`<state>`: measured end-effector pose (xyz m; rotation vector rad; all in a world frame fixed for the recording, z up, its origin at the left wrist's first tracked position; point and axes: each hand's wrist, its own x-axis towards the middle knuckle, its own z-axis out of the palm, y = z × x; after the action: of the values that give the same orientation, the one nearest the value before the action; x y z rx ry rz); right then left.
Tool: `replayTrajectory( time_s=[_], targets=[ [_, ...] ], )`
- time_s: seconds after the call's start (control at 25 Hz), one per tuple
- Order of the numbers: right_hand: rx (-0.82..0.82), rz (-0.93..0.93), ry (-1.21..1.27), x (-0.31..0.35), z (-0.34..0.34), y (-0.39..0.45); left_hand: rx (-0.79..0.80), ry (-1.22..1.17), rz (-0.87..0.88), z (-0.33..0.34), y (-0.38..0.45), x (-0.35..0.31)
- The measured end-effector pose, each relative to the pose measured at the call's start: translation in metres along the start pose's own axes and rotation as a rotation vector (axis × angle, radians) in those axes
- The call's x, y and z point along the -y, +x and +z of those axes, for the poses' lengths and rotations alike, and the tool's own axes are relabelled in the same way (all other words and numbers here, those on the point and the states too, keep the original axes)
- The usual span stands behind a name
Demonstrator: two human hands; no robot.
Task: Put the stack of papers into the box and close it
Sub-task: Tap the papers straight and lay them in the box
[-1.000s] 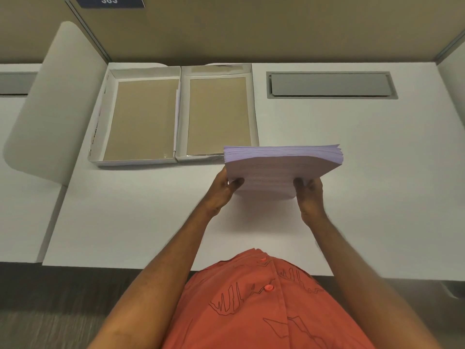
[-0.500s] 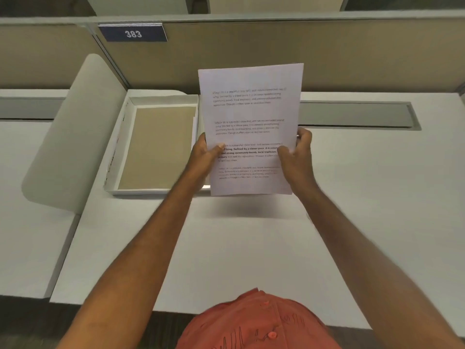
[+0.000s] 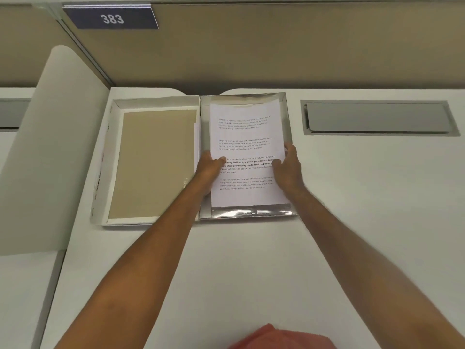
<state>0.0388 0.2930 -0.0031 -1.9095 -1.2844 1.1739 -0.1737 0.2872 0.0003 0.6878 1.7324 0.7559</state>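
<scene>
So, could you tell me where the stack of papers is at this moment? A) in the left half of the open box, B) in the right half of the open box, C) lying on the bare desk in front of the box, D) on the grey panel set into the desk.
B: the stack of papers sits inside the right half of the box, with the left hand and right hand on its sides.

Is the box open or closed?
Open. The box lies spread flat, its lid half beside it, papers showing inside.
</scene>
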Motion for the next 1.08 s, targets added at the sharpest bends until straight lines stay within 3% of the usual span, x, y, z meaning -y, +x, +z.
replayTrajectory(
  time_s=[0.4, 0.64, 0.8, 0.96, 1.08],
  targets=[
    [-0.06, -0.171, -0.178, -0.032, 0.016, 0.002, -0.27, 0.493, 0.152, 0.027, 0.006, 0.018],
    [-0.087, -0.311, -0.477, -0.037, 0.018, -0.011, -0.23, 0.897, 0.285, 0.032, -0.014, 0.022],
    [0.01, -0.273, -0.598, -0.027, 0.022, -0.012, -0.266, 0.982, 0.279, 0.023, -0.019, 0.02],
    [0.014, -0.332, -0.705, -0.011, 0.037, -0.021, -0.399, 1.109, 0.331, 0.007, -0.017, 0.024],
    [-0.05, -0.321, -0.748, -0.003, 0.039, -0.03, -0.388, 1.15, 0.395, 0.007, -0.016, 0.028]
  ],
)
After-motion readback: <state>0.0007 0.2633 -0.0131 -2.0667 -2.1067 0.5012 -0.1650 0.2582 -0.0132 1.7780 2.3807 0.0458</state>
